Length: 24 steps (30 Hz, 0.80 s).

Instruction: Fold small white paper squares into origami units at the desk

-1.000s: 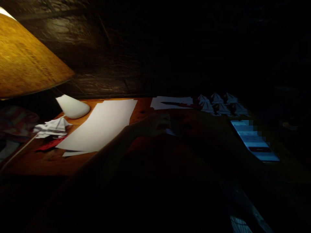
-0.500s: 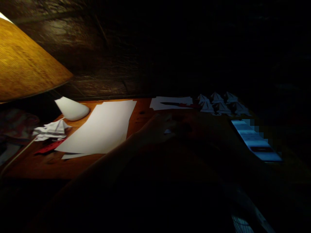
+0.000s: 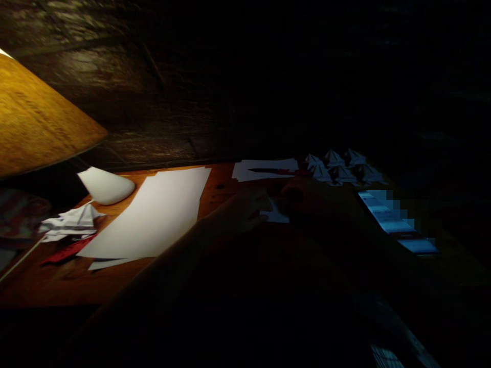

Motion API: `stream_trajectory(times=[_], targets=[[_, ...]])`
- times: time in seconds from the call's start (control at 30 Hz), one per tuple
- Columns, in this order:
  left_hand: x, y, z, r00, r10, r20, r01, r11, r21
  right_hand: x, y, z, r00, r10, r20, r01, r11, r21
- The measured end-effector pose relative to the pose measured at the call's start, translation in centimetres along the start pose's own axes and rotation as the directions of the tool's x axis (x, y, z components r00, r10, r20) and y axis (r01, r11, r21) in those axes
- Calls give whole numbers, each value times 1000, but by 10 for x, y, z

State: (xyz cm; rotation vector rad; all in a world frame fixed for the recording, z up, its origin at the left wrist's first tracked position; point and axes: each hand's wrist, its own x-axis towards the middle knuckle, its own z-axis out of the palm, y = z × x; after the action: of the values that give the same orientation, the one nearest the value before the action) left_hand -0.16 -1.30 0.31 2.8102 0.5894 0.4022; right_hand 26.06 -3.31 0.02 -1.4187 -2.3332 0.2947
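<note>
In deep shadow at the middle of the table, my left hand (image 3: 247, 210) is closed on a small piece of white paper (image 3: 279, 216). Part of the paper shows beyond the fingertips; the rest lies in the dark or behind the hand. Close by on the other side, my right hand (image 3: 303, 197) has its fingers curled in. Whether it grips part of the paper I cannot make out. Beyond the hands lies a knife (image 3: 264, 170) with a dark blade and red handle, on a small stack of white paper (image 3: 240, 174).
Several folded paper shapes (image 3: 339, 174) stand at the back right, above a lit screen (image 3: 395, 222). Large white sheets (image 3: 153, 214) lie at left, beside a white lamp base (image 3: 107, 186), a folded paper piece (image 3: 72, 223) and a red object (image 3: 67, 250). A lampshade (image 3: 42, 117) overhangs.
More of the small paper now shows between my hands, where only a sliver showed before. My right hand's curled fingers have become visible. The whole view has shifted slightly.
</note>
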Motion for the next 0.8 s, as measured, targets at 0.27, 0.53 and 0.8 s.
stream_trajectory(times=[0.27, 0.53, 0.8], targets=[[2, 0, 2, 999, -3, 33, 6, 997, -72, 3, 3, 1, 1000, 26, -10, -26, 999, 30], [3, 4, 6, 1000, 1, 23, 1, 998, -67, 4, 3, 3, 997, 82, -5, -81, 990, 114], [4, 5, 9, 999, 22, 38, -17, 993, -119, 6, 5, 5, 1000, 31, -4, -30, 978, 205]])
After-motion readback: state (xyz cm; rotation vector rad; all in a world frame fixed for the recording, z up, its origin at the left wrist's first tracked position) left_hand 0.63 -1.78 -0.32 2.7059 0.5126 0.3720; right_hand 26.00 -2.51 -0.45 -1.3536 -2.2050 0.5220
